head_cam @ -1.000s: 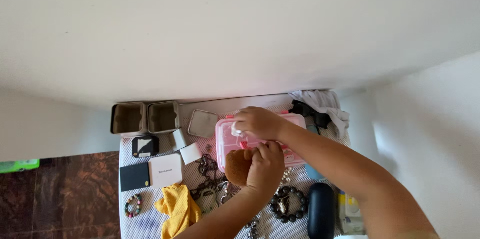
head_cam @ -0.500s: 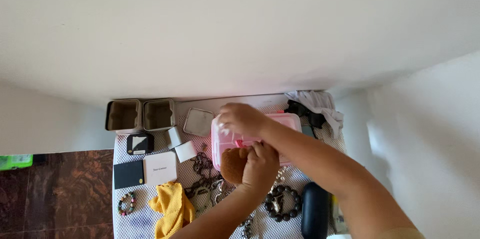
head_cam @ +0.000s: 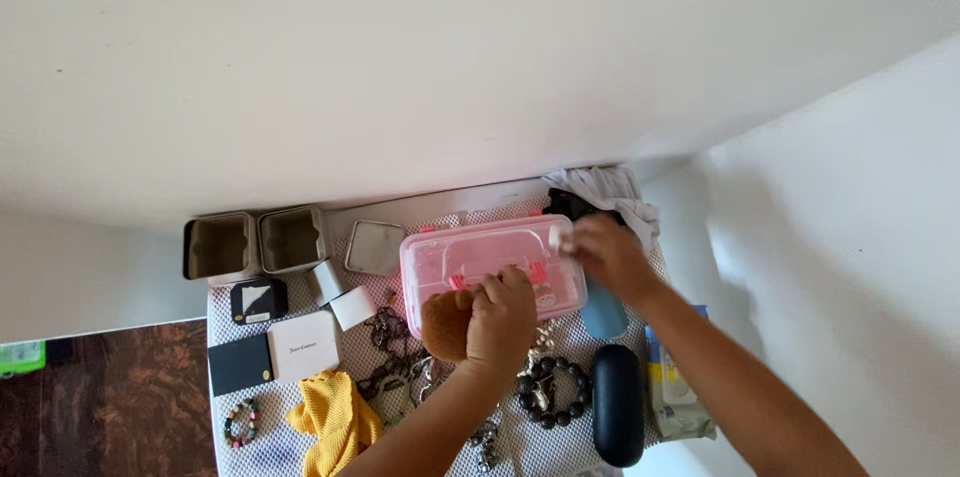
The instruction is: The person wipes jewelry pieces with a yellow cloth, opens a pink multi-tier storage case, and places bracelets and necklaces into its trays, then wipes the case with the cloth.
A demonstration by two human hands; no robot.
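Note:
A pink translucent plastic box (head_cam: 480,262) with a closed lid lies on the mesh-covered table (head_cam: 560,442). My left hand (head_cam: 500,322) rests against the box's near edge, curled over a brown furry object (head_cam: 442,325). My right hand (head_cam: 610,255) is at the box's right end, pinching a small white piece (head_cam: 558,238) against the lid's corner. Both forearms reach in from the bottom right.
Two open beige tins (head_cam: 250,242), a square grey lid (head_cam: 374,248), small white and black boxes (head_cam: 270,352), a yellow cloth (head_cam: 330,422), bead bracelets (head_cam: 548,389), metal chains, a dark glasses case (head_cam: 617,404), a blue object and crumpled cloth (head_cam: 600,187) surround the pink box.
My right hand slid with the white piece from the lid's left part to its right end, uncovering the lid. The left hand stayed on the brown object. The view shifted slightly.

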